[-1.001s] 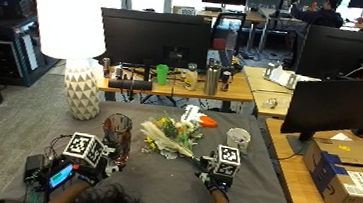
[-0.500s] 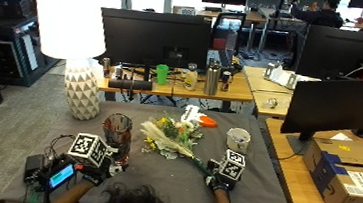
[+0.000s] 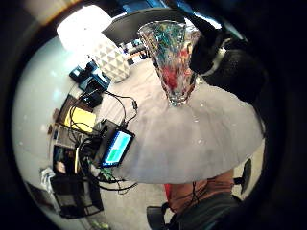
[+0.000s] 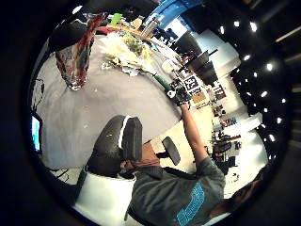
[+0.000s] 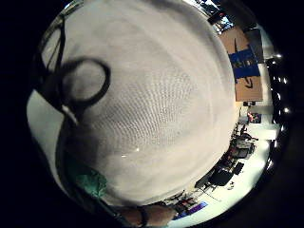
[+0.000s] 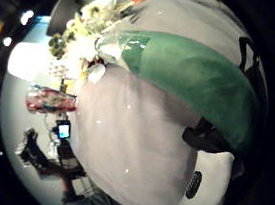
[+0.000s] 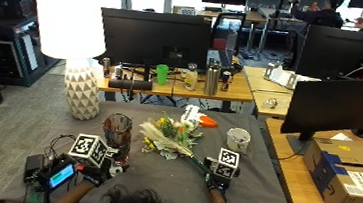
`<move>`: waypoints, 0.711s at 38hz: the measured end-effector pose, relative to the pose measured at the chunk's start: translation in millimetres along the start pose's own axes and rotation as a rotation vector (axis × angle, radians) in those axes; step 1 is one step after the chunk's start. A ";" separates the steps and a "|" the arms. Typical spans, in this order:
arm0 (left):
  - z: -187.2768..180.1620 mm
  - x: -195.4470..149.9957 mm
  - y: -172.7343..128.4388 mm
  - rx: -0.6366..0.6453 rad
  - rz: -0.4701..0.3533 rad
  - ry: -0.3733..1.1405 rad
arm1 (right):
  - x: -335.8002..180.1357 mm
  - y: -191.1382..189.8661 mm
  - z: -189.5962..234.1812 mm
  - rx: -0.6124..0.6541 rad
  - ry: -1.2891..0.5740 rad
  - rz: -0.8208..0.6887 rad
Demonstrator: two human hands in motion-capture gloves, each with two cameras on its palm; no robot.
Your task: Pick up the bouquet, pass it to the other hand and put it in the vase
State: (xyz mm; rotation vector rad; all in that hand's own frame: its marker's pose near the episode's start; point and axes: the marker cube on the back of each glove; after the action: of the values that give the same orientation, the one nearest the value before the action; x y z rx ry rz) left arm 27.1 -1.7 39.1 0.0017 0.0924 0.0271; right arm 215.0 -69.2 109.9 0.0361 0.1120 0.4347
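Gripping bouquet point(image 7: 173, 137) stem, R hand point(image 7: 217, 179), vase point(image 7: 118, 131) nearby

A grey-covered table point(image 4: 117, 101) is seen from the left palm. A multicoloured glass vase point(image 4: 77, 54) stands upright on it, apart from the bouquet point(image 4: 127, 52), which lies on the cloth beyond. The green stem end is gripped by the gloved right hand point(image 4: 181, 94), its forearm stretched out from a grey sleeve. A lit screen point(image 4: 35, 134) is seen at the table's edge.
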 end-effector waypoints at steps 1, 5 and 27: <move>0.0 -0.6 -0.2 0.002 0.000 0.000 | -0.3 -0.2 -0.2 0.010 0.005 -0.001; -1.2 -1.8 -1.1 0.003 -0.008 0.003 | -2.9 -1.1 -2.4 0.057 0.002 -0.012; -8.2 66.9 -56.8 -0.036 0.079 0.333 | -54.5 42.7 -100.5 0.363 -0.686 -0.170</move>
State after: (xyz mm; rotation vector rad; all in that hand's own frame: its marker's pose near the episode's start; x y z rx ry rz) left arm 94.5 -56.6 24.5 -0.0356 0.4245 0.1085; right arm 136.5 -52.3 18.1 0.5240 -0.4809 0.2094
